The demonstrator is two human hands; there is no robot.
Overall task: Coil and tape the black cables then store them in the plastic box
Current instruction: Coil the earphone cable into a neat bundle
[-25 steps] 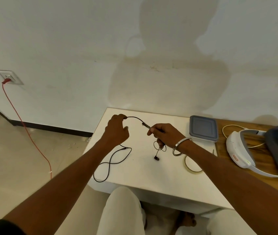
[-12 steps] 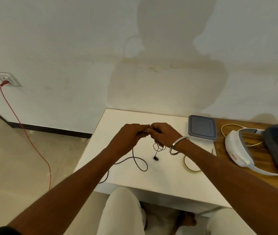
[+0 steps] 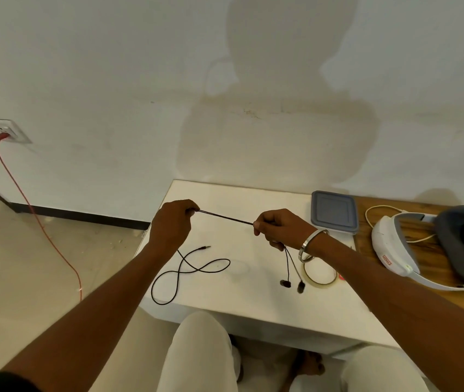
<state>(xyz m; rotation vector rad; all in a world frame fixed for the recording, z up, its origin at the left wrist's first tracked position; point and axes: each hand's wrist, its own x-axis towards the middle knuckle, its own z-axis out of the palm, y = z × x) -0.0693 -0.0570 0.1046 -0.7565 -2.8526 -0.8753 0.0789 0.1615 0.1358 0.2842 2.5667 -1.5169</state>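
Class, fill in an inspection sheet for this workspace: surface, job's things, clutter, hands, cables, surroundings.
Surface: white table, wooden top adjoining on the right.
Job's things: black cable, tape roll, lidded plastic box.
Clutter: white headset on the wooden top.
Hands: left hand and right hand each pinch the cable, taut between them.
Cables: earbuds hang below the right hand; plug end lies loose on the table.
Surroundings: red cord in wall socket.

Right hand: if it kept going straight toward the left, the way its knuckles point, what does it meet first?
Probably the left hand, following the taut black cable from the right hand; nothing else shows between them.
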